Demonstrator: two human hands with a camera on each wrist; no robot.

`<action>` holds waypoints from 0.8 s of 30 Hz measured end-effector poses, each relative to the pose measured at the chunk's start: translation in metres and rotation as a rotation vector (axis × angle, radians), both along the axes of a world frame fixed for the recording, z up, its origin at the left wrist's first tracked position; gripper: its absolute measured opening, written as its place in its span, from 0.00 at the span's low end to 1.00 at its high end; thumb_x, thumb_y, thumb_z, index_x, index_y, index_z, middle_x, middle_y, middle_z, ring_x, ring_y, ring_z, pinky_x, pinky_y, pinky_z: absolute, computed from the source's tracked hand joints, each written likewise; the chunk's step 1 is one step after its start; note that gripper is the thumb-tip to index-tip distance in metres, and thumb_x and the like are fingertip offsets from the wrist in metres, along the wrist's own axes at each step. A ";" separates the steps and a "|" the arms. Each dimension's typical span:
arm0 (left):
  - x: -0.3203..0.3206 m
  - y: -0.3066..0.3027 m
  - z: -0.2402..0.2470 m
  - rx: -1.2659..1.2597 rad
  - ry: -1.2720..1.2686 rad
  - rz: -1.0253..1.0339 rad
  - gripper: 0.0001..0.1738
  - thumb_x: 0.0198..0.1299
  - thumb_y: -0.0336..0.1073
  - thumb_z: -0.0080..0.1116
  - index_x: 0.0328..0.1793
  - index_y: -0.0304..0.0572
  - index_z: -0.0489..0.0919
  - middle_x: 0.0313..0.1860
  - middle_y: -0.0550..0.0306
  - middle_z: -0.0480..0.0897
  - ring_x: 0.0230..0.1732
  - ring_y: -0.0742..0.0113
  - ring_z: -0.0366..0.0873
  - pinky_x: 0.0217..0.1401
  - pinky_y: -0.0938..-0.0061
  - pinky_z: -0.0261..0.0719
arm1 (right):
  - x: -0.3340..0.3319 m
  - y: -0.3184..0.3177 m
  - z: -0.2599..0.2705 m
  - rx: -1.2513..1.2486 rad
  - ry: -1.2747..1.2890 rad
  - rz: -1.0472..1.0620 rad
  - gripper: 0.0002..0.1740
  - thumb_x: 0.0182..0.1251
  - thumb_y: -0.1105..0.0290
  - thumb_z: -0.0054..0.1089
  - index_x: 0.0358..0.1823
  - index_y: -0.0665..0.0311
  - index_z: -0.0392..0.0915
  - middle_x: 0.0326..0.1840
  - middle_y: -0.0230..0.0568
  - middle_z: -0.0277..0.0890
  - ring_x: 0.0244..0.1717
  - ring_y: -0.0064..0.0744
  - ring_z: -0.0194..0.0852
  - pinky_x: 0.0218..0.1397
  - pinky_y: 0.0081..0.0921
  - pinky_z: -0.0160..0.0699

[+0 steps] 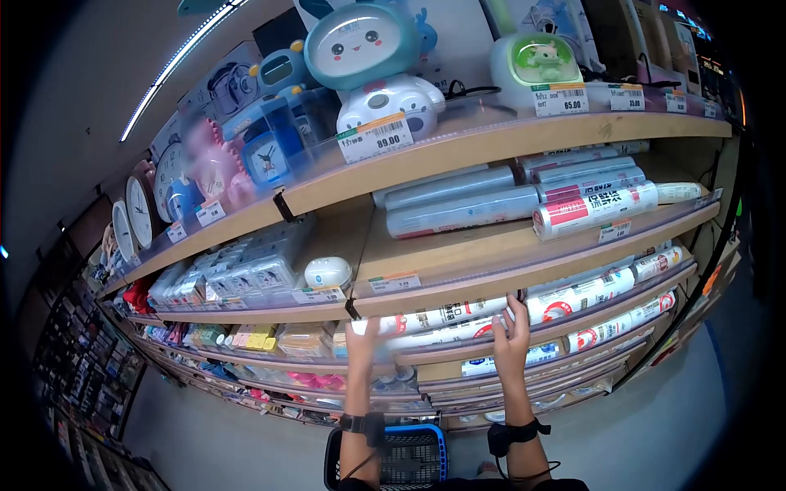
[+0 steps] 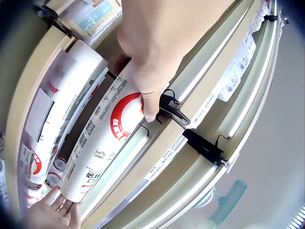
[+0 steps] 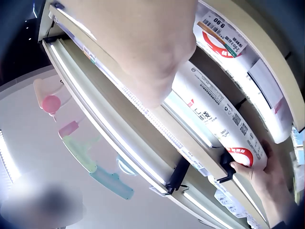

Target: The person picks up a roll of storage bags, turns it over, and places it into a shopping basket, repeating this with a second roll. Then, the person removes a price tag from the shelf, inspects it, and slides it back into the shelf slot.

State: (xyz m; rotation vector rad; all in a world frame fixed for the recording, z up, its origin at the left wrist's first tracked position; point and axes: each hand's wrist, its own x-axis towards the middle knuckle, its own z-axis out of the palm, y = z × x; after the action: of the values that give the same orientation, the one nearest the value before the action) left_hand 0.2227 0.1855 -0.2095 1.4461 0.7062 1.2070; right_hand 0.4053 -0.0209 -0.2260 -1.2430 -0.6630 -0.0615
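Note:
A white roll of plastic bags (image 1: 446, 315) with red and black print lies level between my two hands, at the front of a middle shelf. My left hand (image 1: 362, 344) grips its left end; in the left wrist view the thumb (image 2: 151, 107) lies on the near side and the fingers go out of sight behind the roll (image 2: 102, 136). At the other end, my right hand (image 1: 512, 334) holds the roll with its fingertips (image 2: 59, 202). A similar roll (image 1: 442, 337) lies just below it on the shelf.
More bag rolls (image 1: 581, 295) lie to the right, with larger rolls (image 1: 463, 214) on the shelf above. A wooden shelf edge with price tags (image 1: 395, 283) runs close over my hands. Below, a black and blue shopping basket (image 1: 415, 458) stands on the floor. Lamps and clocks fill the top shelf.

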 end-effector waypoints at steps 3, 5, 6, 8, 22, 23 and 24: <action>-0.012 -0.006 -0.004 0.023 0.062 0.014 0.26 0.60 0.36 0.65 0.61 0.34 0.69 0.48 0.56 0.78 0.45 0.71 0.76 0.50 0.74 0.76 | -0.009 -0.004 -0.002 0.104 0.044 0.063 0.26 0.69 0.76 0.49 0.69 0.73 0.62 0.70 0.51 0.60 0.73 0.40 0.59 0.76 0.39 0.60; -0.024 -0.021 -0.008 0.047 0.050 0.005 0.27 0.59 0.35 0.65 0.62 0.36 0.68 0.49 0.55 0.77 0.47 0.69 0.76 0.51 0.73 0.76 | -0.019 -0.013 -0.007 0.133 0.157 0.093 0.26 0.70 0.75 0.49 0.69 0.71 0.64 0.71 0.51 0.61 0.73 0.40 0.59 0.77 0.37 0.57; -0.027 -0.022 -0.010 0.072 0.034 0.001 0.28 0.59 0.35 0.65 0.63 0.37 0.67 0.49 0.54 0.77 0.48 0.68 0.76 0.52 0.73 0.76 | -0.023 -0.015 -0.007 0.127 0.181 0.082 0.25 0.70 0.75 0.49 0.69 0.70 0.65 0.72 0.50 0.62 0.73 0.40 0.59 0.77 0.37 0.55; -0.041 -0.034 -0.022 0.002 0.027 -0.050 0.31 0.57 0.33 0.64 0.66 0.41 0.64 0.51 0.51 0.75 0.51 0.64 0.76 0.53 0.71 0.78 | -0.033 -0.018 -0.005 0.207 0.198 0.064 0.25 0.71 0.75 0.48 0.69 0.69 0.65 0.73 0.49 0.62 0.74 0.39 0.58 0.78 0.36 0.53; -0.179 -0.110 -0.010 -0.176 -0.456 -0.375 0.42 0.49 0.41 0.72 0.67 0.29 0.64 0.54 0.41 0.77 0.50 0.51 0.82 0.45 0.60 0.87 | -0.168 -0.013 0.115 0.640 -0.137 0.304 0.45 0.64 0.76 0.45 0.80 0.66 0.34 0.84 0.51 0.29 0.84 0.50 0.24 0.83 0.47 0.28; -0.181 -0.113 -0.004 -0.074 -0.419 -0.368 0.39 0.57 0.47 0.65 0.65 0.26 0.65 0.51 0.40 0.79 0.45 0.51 0.83 0.40 0.63 0.87 | -0.180 -0.010 0.120 0.611 -0.147 0.359 0.45 0.66 0.74 0.46 0.80 0.66 0.33 0.84 0.51 0.26 0.84 0.52 0.24 0.83 0.49 0.30; -0.184 -0.119 -0.001 -0.138 -0.477 -0.375 0.37 0.59 0.48 0.62 0.65 0.26 0.65 0.51 0.39 0.79 0.43 0.51 0.84 0.39 0.64 0.86 | -0.197 -0.004 0.122 0.542 -0.169 0.362 0.44 0.67 0.73 0.47 0.80 0.67 0.34 0.84 0.52 0.30 0.83 0.50 0.28 0.82 0.47 0.34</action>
State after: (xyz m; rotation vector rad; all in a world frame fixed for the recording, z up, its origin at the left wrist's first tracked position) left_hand 0.0385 0.0668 -0.2104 1.0577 0.1758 1.1211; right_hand 0.2079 -0.0252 -0.1042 -0.5903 -0.9370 -0.0415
